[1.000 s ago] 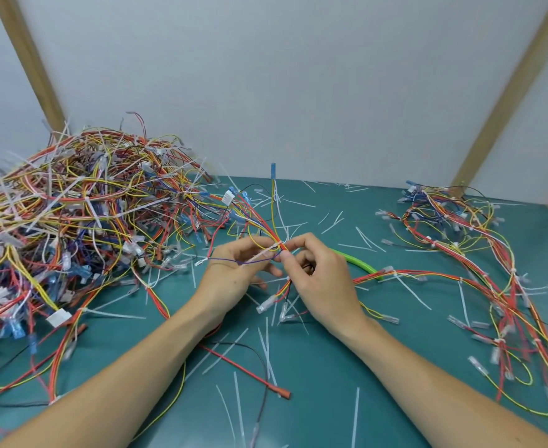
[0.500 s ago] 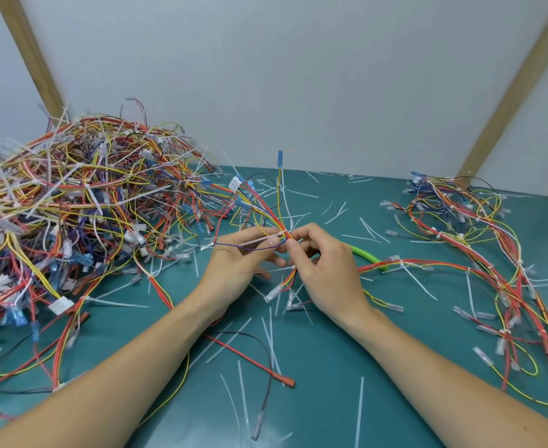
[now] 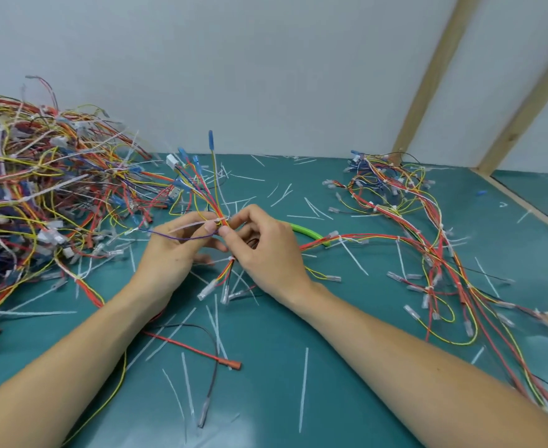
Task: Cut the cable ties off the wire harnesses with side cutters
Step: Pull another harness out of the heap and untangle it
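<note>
Pale wall panels with wooden battens [image 3: 434, 76] back a teal work mat [image 3: 266, 367] that fills the lower view. On the person's left a large heap of harnesses [image 3: 49, 189] rises in a dense tangle, many white ties showing among its wires. On the right a smaller spread of harnesses [image 3: 427, 240] lies flatter; white ties show on these too, so whether they are finished cannot be told. Cut tie strips [image 3: 304, 386] litter the mat, which suggests a fair number of cuts are done, while the heap's size points to much work left.

Between the hands a wire harness [image 3: 216, 198] is held above the mat, its long axis running away from the person, blue terminals fanning toward the wall and clear-sleeved ends hanging below the hands. A white cable tie [image 3: 195, 225] wraps it where the fingertips meet, its tail pointing left. The left hand [image 3: 172, 250] pinches the bundle at the tie. The right hand [image 3: 266, 250] curls at the same spot, apparently gripping the side cutters, whose green handle [image 3: 308, 232] juts out behind it.
</note>
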{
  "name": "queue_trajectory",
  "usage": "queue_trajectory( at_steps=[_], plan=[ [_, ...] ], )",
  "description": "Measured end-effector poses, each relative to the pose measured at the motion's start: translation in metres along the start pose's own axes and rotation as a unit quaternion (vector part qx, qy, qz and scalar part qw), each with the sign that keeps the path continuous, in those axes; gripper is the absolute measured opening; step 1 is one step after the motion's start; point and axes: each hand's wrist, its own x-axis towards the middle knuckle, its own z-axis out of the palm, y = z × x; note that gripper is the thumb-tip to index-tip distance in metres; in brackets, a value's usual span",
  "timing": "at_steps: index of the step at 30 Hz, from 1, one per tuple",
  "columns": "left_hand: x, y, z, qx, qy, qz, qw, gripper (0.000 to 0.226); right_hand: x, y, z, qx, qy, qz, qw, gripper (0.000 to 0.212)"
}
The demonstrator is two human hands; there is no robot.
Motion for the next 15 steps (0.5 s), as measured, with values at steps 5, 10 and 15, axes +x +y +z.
queue_trajectory(
  at_steps=[5, 10, 15],
  plan=[
    [-0.0029, 0.0043, 0.0032, 0.025, 0.012, 0.002, 1.000, 0.013, 0.0018, 0.0070, 0.0001, -0.006, -0.001, -0.017, 1.000, 0.013],
    [-0.0036, 0.0033, 0.0016, 0.034, 0.019, 0.001, 0.999, 0.014, 0.0004, 0.0077, 0.0016, 0.004, 0.002, -0.026, 1.000, 0.013],
    [-0.0031, 0.0042, 0.0012, 0.006, 0.024, -0.009, 1.000, 0.015, 0.0004, 0.0059, 0.0009, 0.004, 0.003, -0.034, 0.999, 0.013]
  ],
)
